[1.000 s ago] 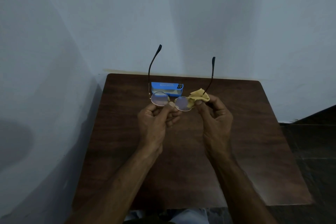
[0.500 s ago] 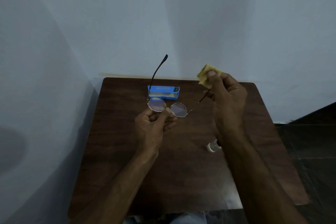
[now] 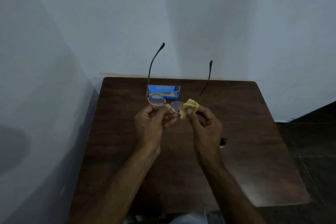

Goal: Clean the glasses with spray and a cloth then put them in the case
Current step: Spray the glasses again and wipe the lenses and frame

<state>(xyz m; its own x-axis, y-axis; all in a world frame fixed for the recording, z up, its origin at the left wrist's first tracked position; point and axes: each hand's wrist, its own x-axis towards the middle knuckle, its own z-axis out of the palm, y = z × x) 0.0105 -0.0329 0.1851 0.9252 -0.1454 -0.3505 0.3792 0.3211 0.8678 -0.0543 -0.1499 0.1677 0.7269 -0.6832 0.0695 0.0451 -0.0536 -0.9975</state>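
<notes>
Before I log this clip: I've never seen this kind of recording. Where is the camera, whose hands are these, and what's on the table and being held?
There is no machine: a person works bare-handed, and the single camera sits on their head, looking down at a dark wooden table. The left hand pinches the glasses near the bridge, temples pointing away. The right hand pinches a yellow cloth over one lens. A blue case lies on the table behind them. A small dark object, mostly hidden by the right wrist, may be the spray.
</notes>
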